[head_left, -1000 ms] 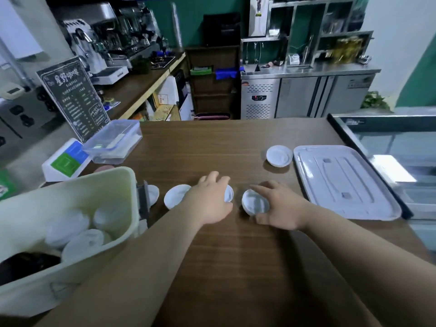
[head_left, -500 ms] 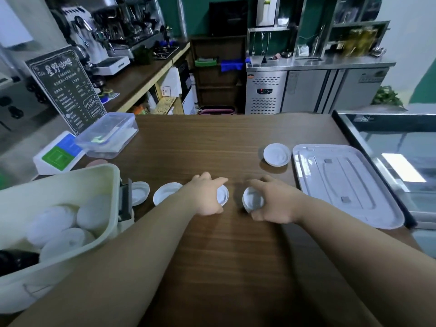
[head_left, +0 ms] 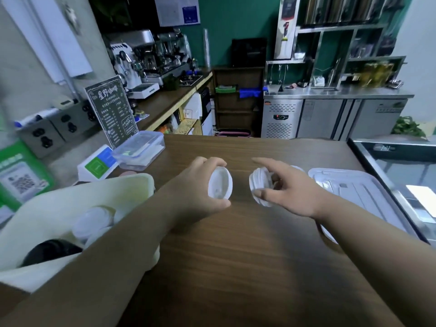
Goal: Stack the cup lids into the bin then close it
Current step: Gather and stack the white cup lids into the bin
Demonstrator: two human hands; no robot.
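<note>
My left hand (head_left: 195, 187) grips a white cup lid (head_left: 220, 183), raised above the wooden counter with its flat face turned toward me. Just to its right, my right hand (head_left: 286, 188) pinches a small stack of white lids (head_left: 259, 186), index finger stretched out. The two sets of lids face each other with a small gap between them. The cream bin (head_left: 77, 208) stands at the left with several white lids (head_left: 92, 223) inside. Its pale grey bin lid (head_left: 361, 192) lies flat on the counter at the right. Another lid (head_left: 297, 168) peeks out behind my right hand.
A clear lidded food box (head_left: 139, 149) and a white device with a blue-green label (head_left: 98, 165) sit at the counter's far left by a black menu sign (head_left: 111, 109). A glass display case (head_left: 401, 161) borders the right edge.
Both hands have lifted their lids off the counter and tilted them upright, facing each other. The camera has pitched upward.
</note>
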